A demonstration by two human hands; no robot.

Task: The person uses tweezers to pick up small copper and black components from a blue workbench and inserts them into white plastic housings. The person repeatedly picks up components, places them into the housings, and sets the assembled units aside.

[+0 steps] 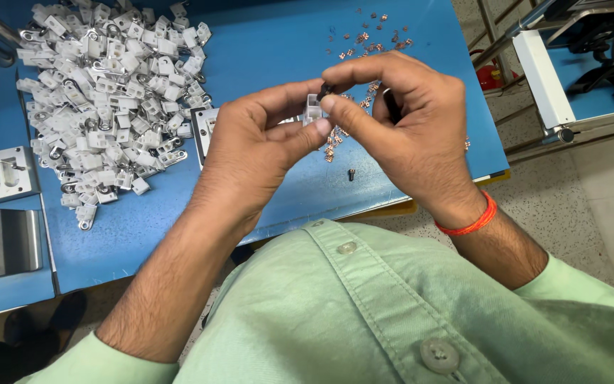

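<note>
A small white plastic piece is pinched between the thumb and fingers of the left hand. A tiny dark part is squeezed on top of it by the right hand fingertips. Little copper bits are scattered beyond the fingers.

White plastic parts, blue table, orange wristband
</note>
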